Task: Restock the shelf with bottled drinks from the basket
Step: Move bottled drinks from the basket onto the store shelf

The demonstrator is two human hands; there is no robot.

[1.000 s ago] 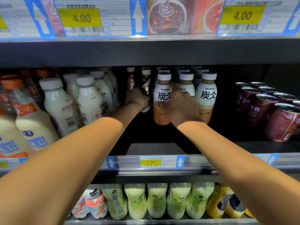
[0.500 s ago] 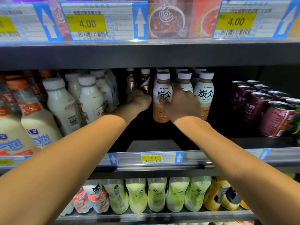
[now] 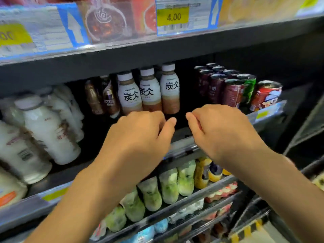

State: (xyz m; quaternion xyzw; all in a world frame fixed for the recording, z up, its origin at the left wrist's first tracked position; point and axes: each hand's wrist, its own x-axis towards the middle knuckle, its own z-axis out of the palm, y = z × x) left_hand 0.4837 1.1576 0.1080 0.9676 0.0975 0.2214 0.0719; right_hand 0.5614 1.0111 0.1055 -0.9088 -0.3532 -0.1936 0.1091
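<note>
Three white-capped latte bottles [image 3: 150,90] with black characters stand in a row at the back of the middle shelf [image 3: 182,132]. Two darker coffee bottles [image 3: 108,97] stand just left of them. My left hand [image 3: 140,135] hovers in front of the shelf, below the latte bottles, with fingers loosely curled and nothing in it. My right hand [image 3: 222,130] hangs beside it to the right, also loosely curled and holding nothing. Both hands are clear of the bottles. The basket is not in view.
White milk bottles [image 3: 47,127] fill the shelf's left side. Dark red cans [image 3: 228,88] and a red can [image 3: 266,95] stand at the right. Green-and-white bottles [image 3: 168,185] line the shelf below. Price tags [image 3: 173,16] run along the upper shelf edge.
Both hands have let go of the bottles and drawn back out of the shelf toward me. The view has swung left and tilted, so the shelf now slopes.
</note>
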